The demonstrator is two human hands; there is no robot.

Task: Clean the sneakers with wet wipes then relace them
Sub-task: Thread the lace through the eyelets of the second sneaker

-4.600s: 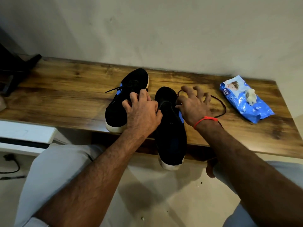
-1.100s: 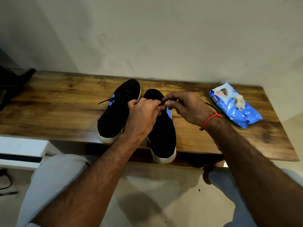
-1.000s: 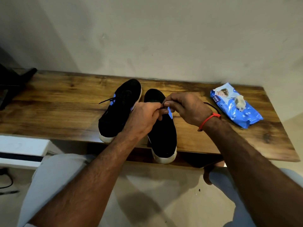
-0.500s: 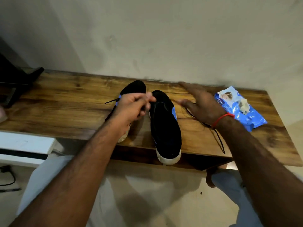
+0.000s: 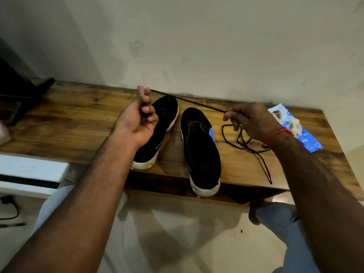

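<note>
Your thin black shoelace [image 5: 187, 100] is stretched taut above the two black white-soled sneakers [image 5: 199, 148] — left hand [image 5: 137, 119] pinching one end, right hand [image 5: 250, 123] gripping the other, its slack coiled right of them. Both sneakers look unlaced; the blue wet-wipe pack [image 5: 301, 133], further right, lies untouched — wiping and relacing remain.

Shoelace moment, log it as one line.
left hand: pinches shoelace | right hand: pinches shoelace | lace: taut between hands above the sneakers | wipes pack: right, untouched
</note>
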